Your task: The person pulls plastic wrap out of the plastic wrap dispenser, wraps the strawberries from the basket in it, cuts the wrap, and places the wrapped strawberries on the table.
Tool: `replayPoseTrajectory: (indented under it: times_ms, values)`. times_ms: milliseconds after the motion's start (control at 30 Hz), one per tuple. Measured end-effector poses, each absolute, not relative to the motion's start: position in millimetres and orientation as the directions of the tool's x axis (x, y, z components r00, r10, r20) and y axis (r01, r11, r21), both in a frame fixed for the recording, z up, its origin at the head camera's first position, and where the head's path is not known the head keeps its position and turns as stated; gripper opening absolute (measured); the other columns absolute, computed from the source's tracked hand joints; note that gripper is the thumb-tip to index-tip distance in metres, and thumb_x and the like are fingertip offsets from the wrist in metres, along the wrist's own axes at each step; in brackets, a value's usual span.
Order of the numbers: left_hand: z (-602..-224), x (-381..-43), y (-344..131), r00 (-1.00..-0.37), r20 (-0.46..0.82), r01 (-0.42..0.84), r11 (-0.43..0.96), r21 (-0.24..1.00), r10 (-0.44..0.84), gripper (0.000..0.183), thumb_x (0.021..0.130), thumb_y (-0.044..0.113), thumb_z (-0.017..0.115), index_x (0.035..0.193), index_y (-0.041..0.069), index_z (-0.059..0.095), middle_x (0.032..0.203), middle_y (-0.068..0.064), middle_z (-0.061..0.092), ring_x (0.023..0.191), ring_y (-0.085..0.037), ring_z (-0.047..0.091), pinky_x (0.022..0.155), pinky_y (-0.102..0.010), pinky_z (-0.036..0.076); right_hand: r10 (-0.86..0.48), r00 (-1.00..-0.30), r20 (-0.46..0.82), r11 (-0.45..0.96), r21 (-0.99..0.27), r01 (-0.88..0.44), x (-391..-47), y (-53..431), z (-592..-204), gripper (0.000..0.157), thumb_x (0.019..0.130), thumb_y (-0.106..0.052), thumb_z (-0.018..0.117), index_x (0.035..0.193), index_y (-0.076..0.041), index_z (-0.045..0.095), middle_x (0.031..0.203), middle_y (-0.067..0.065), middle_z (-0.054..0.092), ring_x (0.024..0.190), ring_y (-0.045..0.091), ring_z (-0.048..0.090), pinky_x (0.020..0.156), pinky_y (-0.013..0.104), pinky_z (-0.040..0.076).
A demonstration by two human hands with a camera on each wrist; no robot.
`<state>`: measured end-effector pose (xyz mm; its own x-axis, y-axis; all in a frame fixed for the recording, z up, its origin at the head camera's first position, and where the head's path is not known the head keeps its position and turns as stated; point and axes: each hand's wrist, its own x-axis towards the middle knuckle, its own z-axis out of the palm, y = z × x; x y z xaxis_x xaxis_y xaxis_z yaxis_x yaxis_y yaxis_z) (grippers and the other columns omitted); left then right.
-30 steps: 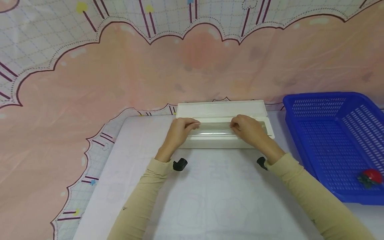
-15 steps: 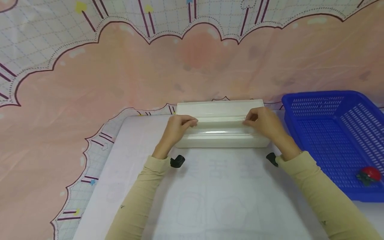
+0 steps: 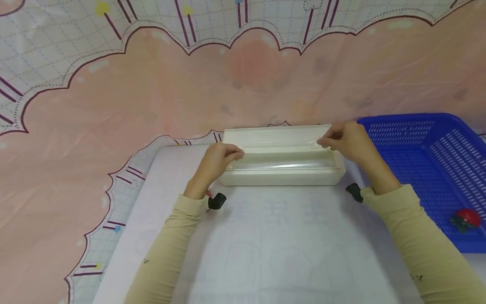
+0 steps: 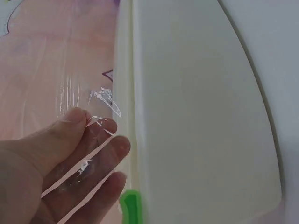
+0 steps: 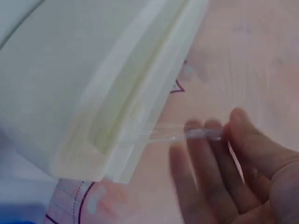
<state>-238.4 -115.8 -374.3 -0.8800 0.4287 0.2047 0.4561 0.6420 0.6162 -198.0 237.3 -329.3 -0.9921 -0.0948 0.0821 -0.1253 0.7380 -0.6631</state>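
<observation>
A long white cling film dispenser (image 3: 281,178) stands at the back of the table with its lid (image 3: 265,136) raised. Shiny film shows inside its trough. Over its left end, my left hand (image 3: 218,162) pinches an edge of clear cling film (image 4: 106,95) between thumb and forefinger. My right hand (image 3: 355,141), above the right end near the lid, pinches the other side of the film. Between the hands the film is almost invisible, with a few creases catching light. In the right wrist view, a strip of cling film (image 5: 201,134) runs from the dispenser to the fingertips.
To the right sits a blue plastic basket (image 3: 406,177) holding a red strawberry (image 3: 468,217). A green piece (image 4: 131,205) is at the dispenser's edge. A patterned pink cloth (image 3: 171,97) hangs behind the white tabletop (image 3: 273,245).
My right hand has moved right and upward, away from the trough, pulling film with it. My left hand has shifted slightly left and up. The hands are farther apart.
</observation>
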Motion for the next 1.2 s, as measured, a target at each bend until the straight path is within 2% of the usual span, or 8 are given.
replayPoseTrajectory:
  times_ms: [133, 200, 367, 533, 867, 1033, 1200]
  values:
    - [-372.9, -239.7, -118.0, -0.886, 0.184, 0.436, 0.633, 0.640, 0.425, 0.018, 0.094, 0.018, 0.068, 0.102, 0.004, 0.076, 0.091, -0.007, 0.075, 0.086, -0.024, 0.071, 0.080, -0.038, 0.056, -0.089, -0.994, 0.055, 0.703, -0.703, -0.102, -198.3, 239.9, -326.7, 0.022, 0.093, -0.024, 0.072, 0.097, -0.002, 0.075, 0.088, 0.009, 0.077, 0.077, 0.025, 0.074, 0.065, 0.020, 0.053]
    - [-370.6, -239.9, -118.4, -0.897, 0.185, 0.414, 0.614, 0.672, 0.403, 0.019, 0.094, 0.017, 0.068, 0.104, 0.003, 0.076, 0.093, -0.008, 0.075, 0.087, -0.024, 0.072, 0.081, -0.037, 0.056, -0.095, -0.994, 0.050, 0.689, -0.718, -0.102, -197.9, 240.0, -326.5, 0.023, 0.093, -0.024, 0.071, 0.098, -0.001, 0.074, 0.089, 0.010, 0.077, 0.078, 0.025, 0.074, 0.066, 0.020, 0.054]
    - [-362.8, -238.0, -120.8, -0.902, 0.238, 0.414, 0.572, 0.708, 0.360, 0.017, 0.096, 0.011, 0.065, 0.107, 0.001, 0.074, 0.096, -0.010, 0.075, 0.088, -0.022, 0.072, 0.082, -0.034, 0.058, -0.142, -0.989, 0.036, 0.614, -0.781, -0.116, -197.4, 237.6, -326.5, 0.022, 0.097, -0.019, 0.066, 0.099, 0.003, 0.069, 0.092, 0.015, 0.076, 0.081, 0.025, 0.074, 0.073, 0.031, 0.060]
    - [-354.2, -235.9, -119.7, -0.889, 0.297, 0.451, 0.552, 0.701, 0.349, 0.017, 0.096, 0.008, 0.064, 0.107, 0.002, 0.075, 0.097, -0.011, 0.075, 0.089, -0.020, 0.072, 0.082, -0.032, 0.058, -0.141, -0.988, 0.066, 0.586, -0.799, -0.137, -197.1, 237.9, -324.1, 0.019, 0.098, -0.016, 0.063, 0.098, 0.003, 0.066, 0.091, 0.016, 0.075, 0.080, 0.024, 0.075, 0.073, 0.031, 0.060]
    - [-341.9, -236.5, -120.6, -0.863, 0.406, 0.504, 0.460, 0.731, 0.301, 0.015, 0.089, 0.007, 0.072, 0.100, -0.002, 0.076, 0.092, -0.014, 0.076, 0.082, -0.022, 0.074, 0.077, -0.027, 0.059, -0.110, -0.986, 0.128, 0.497, -0.852, -0.166, -192.9, 243.8, -320.3, 0.020, 0.097, -0.013, 0.064, 0.101, 0.006, 0.068, 0.089, 0.009, 0.076, 0.078, 0.007, 0.072, 0.073, 0.023, 0.059]
    - [-335.5, -237.3, -120.8, -0.851, 0.445, 0.523, 0.386, 0.760, 0.279, 0.015, 0.088, 0.006, 0.073, 0.099, -0.004, 0.076, 0.092, -0.018, 0.075, 0.082, -0.027, 0.074, 0.078, -0.026, 0.059, -0.082, -0.989, 0.121, 0.514, -0.845, -0.146, -190.1, 243.9, -312.5, 0.024, 0.097, -0.018, 0.064, 0.104, 0.004, 0.069, 0.091, 0.006, 0.077, 0.077, 0.004, 0.071, 0.072, 0.021, 0.058]
    - [-330.2, -236.5, -121.4, -0.854, 0.458, 0.521, 0.381, 0.764, 0.248, 0.017, 0.087, 0.008, 0.074, 0.099, -0.003, 0.077, 0.093, -0.017, 0.076, 0.081, -0.027, 0.074, 0.078, -0.024, 0.058, -0.074, -0.988, 0.134, 0.519, -0.841, -0.153, -190.6, 242.9, -306.1, 0.024, 0.097, -0.019, 0.064, 0.106, 0.003, 0.068, 0.094, 0.004, 0.077, 0.078, 0.002, 0.071, 0.073, 0.020, 0.058]
